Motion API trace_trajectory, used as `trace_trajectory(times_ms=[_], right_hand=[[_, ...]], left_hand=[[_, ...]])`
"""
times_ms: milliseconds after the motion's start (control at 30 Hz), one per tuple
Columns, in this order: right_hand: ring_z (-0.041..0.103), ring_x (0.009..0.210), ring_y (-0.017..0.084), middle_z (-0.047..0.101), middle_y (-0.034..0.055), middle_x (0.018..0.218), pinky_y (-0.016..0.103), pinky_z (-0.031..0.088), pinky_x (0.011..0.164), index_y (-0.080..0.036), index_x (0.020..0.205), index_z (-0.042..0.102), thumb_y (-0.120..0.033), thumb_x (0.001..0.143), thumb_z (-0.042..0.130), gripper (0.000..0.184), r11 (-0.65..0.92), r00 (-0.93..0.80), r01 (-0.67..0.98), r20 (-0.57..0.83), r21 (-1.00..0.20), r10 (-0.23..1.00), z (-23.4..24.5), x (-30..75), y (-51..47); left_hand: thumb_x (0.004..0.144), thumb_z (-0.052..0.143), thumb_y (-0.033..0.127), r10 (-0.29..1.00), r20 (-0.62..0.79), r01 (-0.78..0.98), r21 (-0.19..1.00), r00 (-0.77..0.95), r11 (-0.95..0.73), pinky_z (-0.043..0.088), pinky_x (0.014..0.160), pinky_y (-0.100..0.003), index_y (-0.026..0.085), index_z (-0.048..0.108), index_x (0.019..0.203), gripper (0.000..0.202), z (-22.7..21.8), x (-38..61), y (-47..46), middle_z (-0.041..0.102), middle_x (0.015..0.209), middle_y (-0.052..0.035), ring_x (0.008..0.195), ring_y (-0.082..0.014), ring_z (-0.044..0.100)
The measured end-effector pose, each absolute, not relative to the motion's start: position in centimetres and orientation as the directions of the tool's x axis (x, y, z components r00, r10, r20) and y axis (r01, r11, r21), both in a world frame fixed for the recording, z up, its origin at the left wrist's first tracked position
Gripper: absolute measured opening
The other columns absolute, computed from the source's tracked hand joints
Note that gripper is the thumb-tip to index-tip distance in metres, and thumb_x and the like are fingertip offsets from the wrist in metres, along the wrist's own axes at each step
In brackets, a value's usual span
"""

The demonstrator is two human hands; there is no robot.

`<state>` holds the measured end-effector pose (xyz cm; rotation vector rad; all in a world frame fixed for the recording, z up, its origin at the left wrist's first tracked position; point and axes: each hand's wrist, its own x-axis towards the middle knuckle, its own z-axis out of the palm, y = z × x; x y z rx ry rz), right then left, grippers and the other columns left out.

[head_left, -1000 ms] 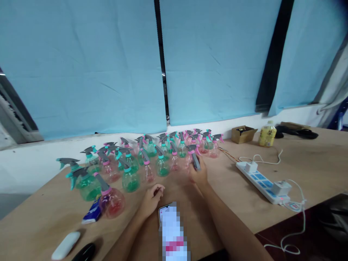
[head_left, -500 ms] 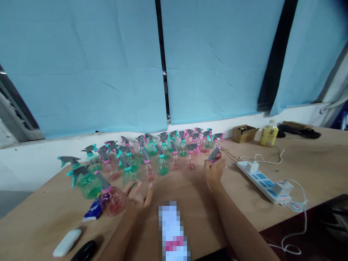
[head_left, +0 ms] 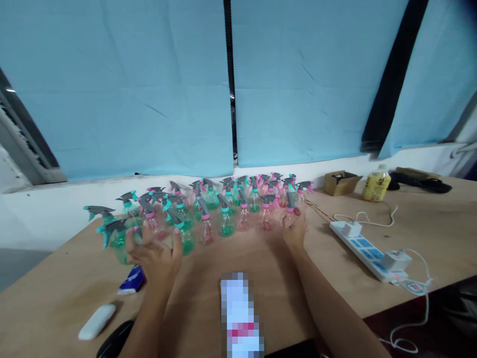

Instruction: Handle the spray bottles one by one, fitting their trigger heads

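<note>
Several clear spray bottles with grey trigger heads stand in rows on the table (head_left: pixel 208 308); collars and tinted bottoms are pink or green. My left hand (head_left: pixel 154 256) is around a pink-collared spray bottle (head_left: pixel 137 230) at the near left, thumb apart from the fingers; most of that bottle is hidden behind the hand. By its thumb stands a green spray bottle (head_left: pixel 188 243). At the right end of the front row, my right hand (head_left: pixel 295 232) is closed round another pink spray bottle (head_left: pixel 290 215), its grey head upright above the fingers.
A phone (head_left: pixel 238 303), blurred out, lies in front. Toward the left are a blue packet (head_left: pixel 132 281), a white case (head_left: pixel 97 322) and a black object (head_left: pixel 115 342). On the right are a power strip (head_left: pixel 367 251) with cords, a cardboard box (head_left: pixel 339 184) and a yellow drink bottle (head_left: pixel 376 185).
My left hand has moved forward and left onto the near pink spray bottle, which has shifted back from beside the blue packet. The bottle in my right hand has gone from tilted to upright.
</note>
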<state>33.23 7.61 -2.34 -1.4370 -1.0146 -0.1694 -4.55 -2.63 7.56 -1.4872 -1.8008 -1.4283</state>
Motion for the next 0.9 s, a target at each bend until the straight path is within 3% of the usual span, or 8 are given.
trace_trajectory(times_ms=[33,133,367,467,567,733,900], right_hand=[[0.052,0.118,0.034,0.059,0.0171,0.125,0.054,0.034,0.103,-0.016,0.129,0.048,-0.038,0.087,0.050,0.048,0.203,0.594,0.641,0.646,-0.740,0.479,-2.4,33.2,7.6],[0.053,0.119,0.031,0.058,0.0182,0.125,0.050,0.037,0.104,-0.015,0.130,0.046,-0.037,0.087,0.049,0.048,0.275,0.568,0.612,0.655,-0.741,0.499,-2.7,33.4,7.9],[0.050,0.126,0.032,0.053,0.0215,0.132,0.047,0.038,0.107,-0.014,0.133,0.043,-0.035,0.086,0.052,0.052,0.391,0.489,0.577,0.687,-0.717,0.537,-3.4,33.3,8.6],[0.047,0.130,0.031,0.051,0.0205,0.135,0.048,0.037,0.109,-0.014,0.135,0.040,-0.035,0.086,0.052,0.055,0.410,0.480,0.560,0.685,-0.720,0.549,-3.5,33.2,8.7],[0.046,0.132,0.030,0.050,0.0186,0.138,0.049,0.038,0.109,-0.017,0.138,0.035,-0.036,0.085,0.053,0.059,0.423,0.463,0.539,0.676,-0.728,0.574,-3.6,33.2,8.7],[0.044,0.134,0.029,0.048,0.0189,0.139,0.047,0.038,0.110,-0.016,0.138,0.034,-0.034,0.085,0.053,0.059,0.425,0.445,0.554,0.686,-0.716,0.575,-3.6,33.1,8.8],[0.040,0.137,0.030,0.044,0.0211,0.142,0.050,0.034,0.112,-0.012,0.142,0.029,-0.031,0.083,0.054,0.067,0.408,0.457,0.602,0.715,-0.686,0.528,-3.3,32.8,8.5]], left_hand=[[0.086,0.059,0.052,0.417,0.844,0.918,0.394,-0.338,-0.052,0.023,0.106,-0.071,0.008,0.025,0.149,0.084,7.8,-4.2,-2.6,0.023,0.150,-0.0310,0.144,-0.0441,0.018],[0.089,0.053,0.053,0.384,0.863,0.936,0.351,-0.330,0.017,0.025,0.110,-0.063,0.003,0.017,0.151,0.087,7.9,-3.8,-2.2,0.024,0.150,-0.0322,0.144,-0.0403,0.022],[0.089,0.053,0.056,0.441,0.789,0.893,0.444,-0.428,0.071,0.027,0.110,-0.061,-0.002,0.002,0.151,0.099,6.6,-5.1,-1.0,0.021,0.153,-0.0337,0.143,-0.0422,0.020],[0.087,0.053,0.058,0.470,0.723,0.839,0.539,-0.507,0.077,0.028,0.109,-0.061,0.001,-0.002,0.152,0.103,5.9,-5.4,-0.5,0.018,0.153,-0.0344,0.144,-0.0423,0.019],[0.085,0.055,0.059,0.481,0.697,0.815,0.575,-0.532,0.068,0.031,0.107,-0.061,0.004,-0.001,0.154,0.105,5.5,-5.6,-0.2,0.020,0.152,-0.0332,0.143,-0.0424,0.023],[0.082,0.055,0.062,0.486,0.717,0.845,0.528,-0.500,0.090,0.035,0.103,-0.060,0.001,0.005,0.153,0.106,5.4,-5.0,-0.2,0.030,0.146,-0.0324,0.134,-0.0439,0.034],[0.086,0.050,0.058,0.502,0.755,0.900,0.415,-0.422,0.131,0.033,0.102,-0.059,-0.001,0.015,0.151,0.094,4.9,-3.7,-0.6,0.033,0.144,-0.0321,0.133,-0.0447,0.034]])
